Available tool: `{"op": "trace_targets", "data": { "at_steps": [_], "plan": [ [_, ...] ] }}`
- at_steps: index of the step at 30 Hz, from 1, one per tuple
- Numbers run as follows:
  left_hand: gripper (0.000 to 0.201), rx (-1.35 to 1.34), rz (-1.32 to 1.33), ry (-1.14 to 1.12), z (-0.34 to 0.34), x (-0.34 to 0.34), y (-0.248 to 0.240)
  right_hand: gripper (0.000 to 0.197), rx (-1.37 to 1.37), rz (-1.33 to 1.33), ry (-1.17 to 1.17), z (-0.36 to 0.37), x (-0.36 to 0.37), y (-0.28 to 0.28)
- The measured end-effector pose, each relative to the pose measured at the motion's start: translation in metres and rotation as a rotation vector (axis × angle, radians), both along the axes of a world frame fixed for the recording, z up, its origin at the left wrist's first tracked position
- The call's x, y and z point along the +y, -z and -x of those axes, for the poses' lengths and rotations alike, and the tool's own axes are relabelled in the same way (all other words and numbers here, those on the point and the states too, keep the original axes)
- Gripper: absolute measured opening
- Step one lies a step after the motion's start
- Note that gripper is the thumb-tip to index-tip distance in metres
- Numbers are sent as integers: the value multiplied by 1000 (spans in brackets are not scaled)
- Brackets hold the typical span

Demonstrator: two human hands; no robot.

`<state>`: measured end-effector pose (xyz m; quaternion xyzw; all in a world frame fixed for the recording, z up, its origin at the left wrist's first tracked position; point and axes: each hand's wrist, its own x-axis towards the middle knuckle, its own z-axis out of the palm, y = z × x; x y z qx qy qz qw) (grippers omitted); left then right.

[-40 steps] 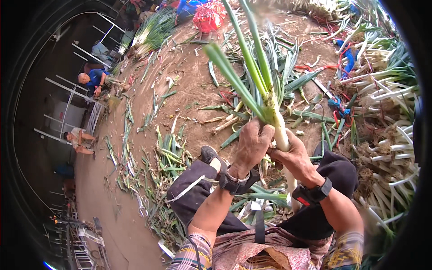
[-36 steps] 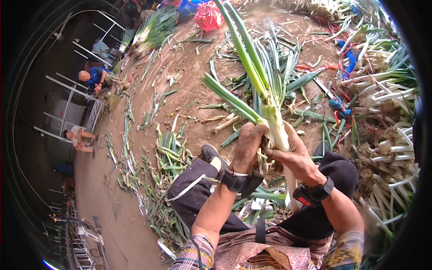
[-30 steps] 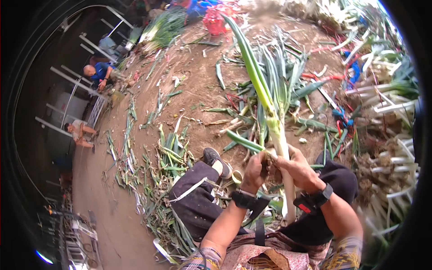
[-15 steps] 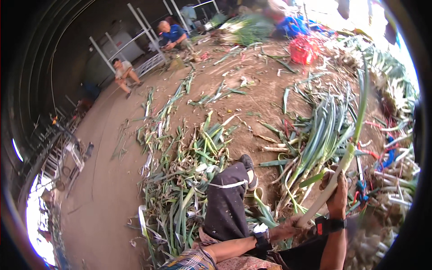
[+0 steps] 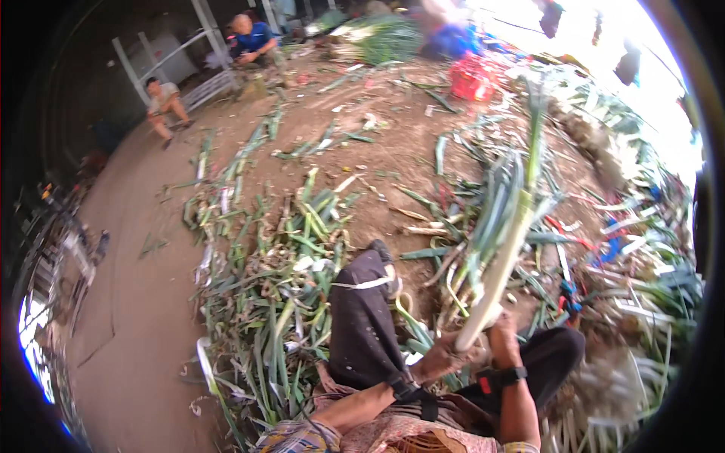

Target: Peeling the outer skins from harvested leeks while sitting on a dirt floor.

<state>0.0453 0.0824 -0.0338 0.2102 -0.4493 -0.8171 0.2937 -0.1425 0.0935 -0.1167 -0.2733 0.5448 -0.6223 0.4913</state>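
A long leek with a white shank and green top slants up and away in front of my lap. My left hand is wrapped round its lower white end. My right hand is closed against the shank a little higher; motion blur obscures its fingertips. Behind the leek lies a pile of whole leeks, their green leaves pointing away from me. My bent left leg is to the left of my hands.
Stripped leaves lie heaped left of my leg. More leeks and blue and red ties are at the right. A red mesh bag stands farther off. Two people sit at the back left, one in a blue shirt, one in light clothes.
My right hand has slid down the leek toward my left hand, and the loose green leaf beside it no longer shows there. The leek has swung more upright; the view has shifted right.
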Motion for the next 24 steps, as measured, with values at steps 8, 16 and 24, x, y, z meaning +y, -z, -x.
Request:
{"op": "trace_targets", "data": {
  "at_steps": [8, 16, 24],
  "plan": [
    [15, -186, 89, -32, -11, 1, -4, 34, 699, -202, -271, -32, 50, -21],
    [19, -440, 544, -210, -5, 9, 11, 49, -27, 211, 137, -3, -22, -203],
    [22, -597, 553, -190, -3, 11, 36, 40, 563, 235, 379, 3, -55, -208]
  ]
}}
